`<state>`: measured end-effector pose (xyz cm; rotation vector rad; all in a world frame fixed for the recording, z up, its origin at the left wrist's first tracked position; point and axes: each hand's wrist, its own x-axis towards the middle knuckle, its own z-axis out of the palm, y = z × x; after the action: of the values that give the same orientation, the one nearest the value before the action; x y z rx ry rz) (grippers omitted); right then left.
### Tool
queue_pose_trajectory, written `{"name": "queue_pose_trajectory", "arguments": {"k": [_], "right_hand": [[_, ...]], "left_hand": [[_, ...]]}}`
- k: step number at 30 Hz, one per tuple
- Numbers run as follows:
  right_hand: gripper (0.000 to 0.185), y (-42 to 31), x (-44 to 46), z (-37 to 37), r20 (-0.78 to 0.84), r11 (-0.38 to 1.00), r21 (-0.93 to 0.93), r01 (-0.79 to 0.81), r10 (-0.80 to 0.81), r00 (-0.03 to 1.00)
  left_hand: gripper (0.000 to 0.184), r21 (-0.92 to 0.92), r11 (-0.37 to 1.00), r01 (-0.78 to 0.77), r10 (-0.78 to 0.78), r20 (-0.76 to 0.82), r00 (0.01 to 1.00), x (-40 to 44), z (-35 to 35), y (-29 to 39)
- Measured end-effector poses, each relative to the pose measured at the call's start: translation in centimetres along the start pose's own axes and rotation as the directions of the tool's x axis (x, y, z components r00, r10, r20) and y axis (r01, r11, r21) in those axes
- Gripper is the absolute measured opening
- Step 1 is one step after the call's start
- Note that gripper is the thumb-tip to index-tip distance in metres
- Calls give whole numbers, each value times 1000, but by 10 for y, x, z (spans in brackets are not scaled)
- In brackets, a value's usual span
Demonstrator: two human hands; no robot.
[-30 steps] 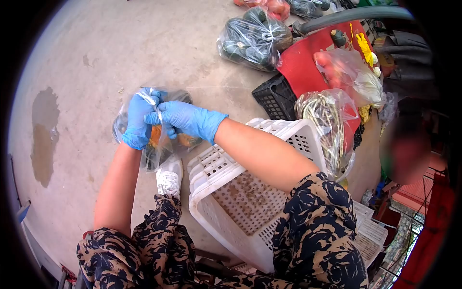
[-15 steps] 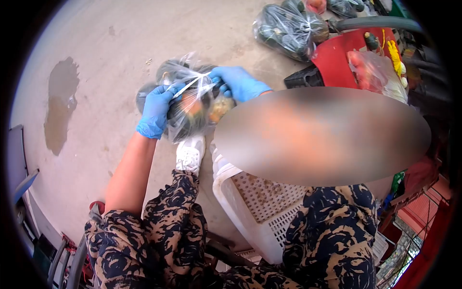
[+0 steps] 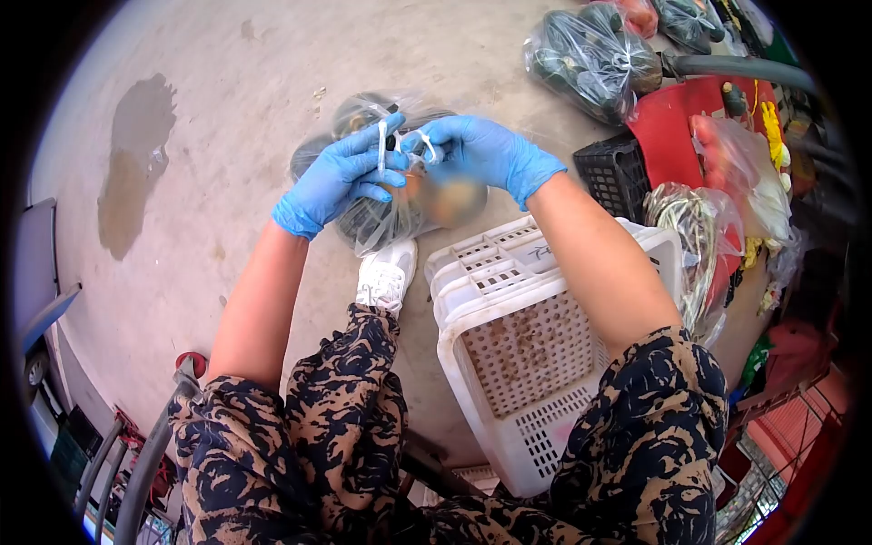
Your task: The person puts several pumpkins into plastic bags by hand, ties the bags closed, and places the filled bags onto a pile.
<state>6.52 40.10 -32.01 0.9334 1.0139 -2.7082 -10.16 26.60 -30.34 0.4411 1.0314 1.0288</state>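
Note:
A clear plastic bag (image 3: 371,222) rests on the floor by my white shoe, full of dark green, round produce that looks like squash, with an orange patch showing. Above it, my left hand (image 3: 341,182), in a blue glove, has a white tie strip (image 3: 382,145) across its partly bent fingers. My right hand (image 3: 481,154), gloved the same way, pinches a small white loop of the strip beside the left fingertips. Both hands are over the bag's neck, which they partly hide. A blurred patch covers the bag's right side.
A white plastic crate (image 3: 527,354) stands between my legs. At the right are a black crate (image 3: 610,173), red sheeting (image 3: 672,123), a bundle of pale strips (image 3: 686,241) and a bag of reddish produce (image 3: 731,168). Another squash bag (image 3: 581,64) lies farther back.
The white strip, stretched between both hands over the bag before, now shows a small loop at the right fingers. My hands have come closer together. The view has shifted slightly, uncovering the crate.

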Motion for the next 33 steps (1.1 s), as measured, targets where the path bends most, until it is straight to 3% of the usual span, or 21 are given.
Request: {"name": "queue_pose_trajectory", "arguments": {"k": [3, 5, 8, 11, 16, 17, 19, 20, 23, 24, 27, 28, 29, 31, 33], "right_hand": [[18, 4, -3, 7, 74, 974, -213, 75, -61, 995], [19, 11, 5, 1, 33, 974, -210, 85, -80, 996], [19, 16, 9, 0, -11, 974, -211, 82, -86, 996], [19, 16, 10, 2, -20, 983, -173, 57, -61, 998], [17, 16, 11, 4, 26, 987, -137, 87, -84, 996], [18, 16, 9, 0, -41, 985, -160, 58, -66, 997], [22, 5, 0, -2, -174, 979, -206, 0, -37, 984], [20, 2, -3, -1, -238, 974, -219, -52, -1, 971], [16, 2, -6, -5, -389, 952, -243, -188, 82, 917], [15, 2, -3, -17, -415, 942, -256, -219, 97, 905], [17, -3, -1, -26, -457, 895, -364, -260, 72, 887], [17, -3, -2, -25, -462, 881, -399, -255, 47, 886], [17, -3, -3, -23, -466, 866, -431, -252, 25, 884], [17, -10, -5, -16, -302, 886, -463, 8, -167, 939], [18, -17, -13, -2, -174, 851, -496, 174, -293, 940]], "left_hand": [[52, 151, 988, 8, -12, 23, 1000, 6, 6, 0], [50, 258, 966, 16, -18, 6, 1000, 10, 9, -2], [48, 222, 975, -1, 4, -13, 1000, 15, 8, -10], [26, 252, 960, -121, 134, -37, 990, 17, 13, -17], [22, 544, 839, -5, 124, -183, 975, 23, 13, -10], [20, 581, 814, 23, 117, -203, 972, 23, 14, -9], [20, 149, 989, -23, 57, -223, 973, 24, 13, -13], [20, -87, 995, -43, 23, -224, 974, 23, 12, -16], [17, -533, 846, 23, -139, -179, 974, 24, -1, -21], [17, -649, 760, -11, -140, -180, 974, 24, -14, -21], [18, -773, 633, -46, -158, -188, 969, 25, -33, -24], [15, -807, 590, -11, -51, -51, 997, 23, -36, -28], [13, -665, 741, -95, 1, -139, 990, 21, -39, -32], [14, -289, 924, -250, 174, -263, 949, 17, -16, -19], [16, 95, 912, -399, 410, -244, 879, 18, 2, -17]]}}
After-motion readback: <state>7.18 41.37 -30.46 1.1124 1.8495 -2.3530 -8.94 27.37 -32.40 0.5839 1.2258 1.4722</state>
